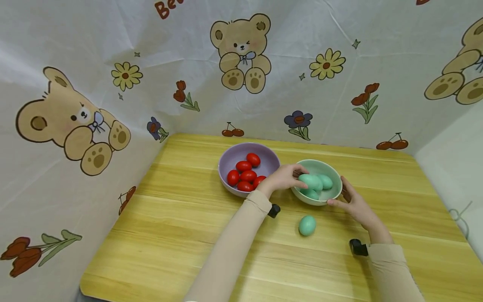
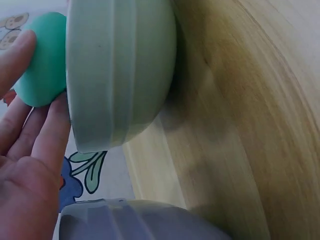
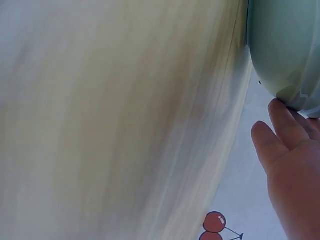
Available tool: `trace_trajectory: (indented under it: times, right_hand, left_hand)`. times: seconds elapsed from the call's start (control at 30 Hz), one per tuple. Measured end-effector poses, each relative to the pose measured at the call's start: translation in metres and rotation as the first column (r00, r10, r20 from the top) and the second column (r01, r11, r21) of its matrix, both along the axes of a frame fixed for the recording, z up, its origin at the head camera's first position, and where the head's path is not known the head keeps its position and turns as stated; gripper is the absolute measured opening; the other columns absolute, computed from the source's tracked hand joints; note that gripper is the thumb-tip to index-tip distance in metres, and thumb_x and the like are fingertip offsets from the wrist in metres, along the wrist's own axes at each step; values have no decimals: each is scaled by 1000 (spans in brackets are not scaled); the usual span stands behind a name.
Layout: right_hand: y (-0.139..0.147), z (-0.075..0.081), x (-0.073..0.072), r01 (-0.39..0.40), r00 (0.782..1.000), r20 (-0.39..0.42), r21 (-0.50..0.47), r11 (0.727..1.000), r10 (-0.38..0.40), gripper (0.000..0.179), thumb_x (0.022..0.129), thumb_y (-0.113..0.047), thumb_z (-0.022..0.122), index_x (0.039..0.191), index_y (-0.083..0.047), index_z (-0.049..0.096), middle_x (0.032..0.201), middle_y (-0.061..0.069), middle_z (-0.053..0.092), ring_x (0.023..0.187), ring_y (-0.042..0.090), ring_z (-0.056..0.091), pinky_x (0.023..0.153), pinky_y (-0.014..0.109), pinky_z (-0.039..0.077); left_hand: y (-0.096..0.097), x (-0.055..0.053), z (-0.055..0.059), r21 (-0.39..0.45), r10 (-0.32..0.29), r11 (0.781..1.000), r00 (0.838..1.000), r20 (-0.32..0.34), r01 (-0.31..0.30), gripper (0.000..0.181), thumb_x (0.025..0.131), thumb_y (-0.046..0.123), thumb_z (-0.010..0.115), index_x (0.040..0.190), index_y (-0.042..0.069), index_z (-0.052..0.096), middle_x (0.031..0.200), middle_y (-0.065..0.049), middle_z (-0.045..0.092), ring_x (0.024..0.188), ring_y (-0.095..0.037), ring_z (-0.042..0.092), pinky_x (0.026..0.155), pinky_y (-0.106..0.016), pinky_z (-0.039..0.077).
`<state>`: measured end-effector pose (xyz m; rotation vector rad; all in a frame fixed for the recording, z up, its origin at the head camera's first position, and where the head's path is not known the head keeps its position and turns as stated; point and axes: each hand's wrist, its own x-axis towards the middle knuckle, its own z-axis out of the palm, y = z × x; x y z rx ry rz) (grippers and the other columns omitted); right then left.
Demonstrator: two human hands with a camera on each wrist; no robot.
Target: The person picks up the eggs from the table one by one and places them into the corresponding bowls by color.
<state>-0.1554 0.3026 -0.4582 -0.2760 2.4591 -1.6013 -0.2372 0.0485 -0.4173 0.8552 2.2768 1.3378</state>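
Observation:
My left hand (image 1: 284, 178) pinches a mint-green egg (image 1: 310, 181) between thumb and fingers at the left rim of a pale green bowl (image 1: 323, 201). The left wrist view shows the thumb on that egg (image 2: 44, 60), just above the bowl's rim. Several more green eggs (image 1: 325, 181) lie inside the bowl. Fingers fairly straight, my right hand (image 1: 356, 206) rests against the bowl's right side, its thumb at the front rim. The right wrist view has its fingertips (image 3: 278, 107) right at the bowl's outer wall. One loose green egg (image 1: 307, 225) lies in front of the bowl.
A purple bowl (image 1: 225, 161) with several red eggs (image 1: 247, 175) stands to the left, close to my left wrist. Both bowls are on a wooden table (image 1: 181, 218). A printed cloth (image 1: 181, 46) with bears and flowers hangs behind the table and along its left side.

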Motion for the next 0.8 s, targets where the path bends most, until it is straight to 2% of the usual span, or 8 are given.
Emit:
trace_trajectory:
  times: [0.37, 0.8]
  right_hand:
    - [0, -1, 1, 4, 1000, -10, 13, 1000, -4, 94, 90, -15, 63, 146, -6, -12, 150, 24, 1, 132, 48, 7, 100, 64, 16]
    - [1, 0, 1, -5, 1000, -2, 30, 1000, 5, 95, 90, -18, 62, 146, -8, -13, 150, 25, 0, 132, 48, 6, 99, 64, 17]
  left_hand:
    - [4, -9, 0, -160, -61, 986, 996, -72, 49, 41, 80, 14, 74, 117, 9, 59, 111, 0, 60, 99, -7, 53, 82, -12, 40]
    - [8, -7, 1, -216, -69, 975, 992, -108, 44, 41, 81, 16, 73, 118, 7, 58, 112, -2, 60, 98, -8, 53, 80, -11, 39]
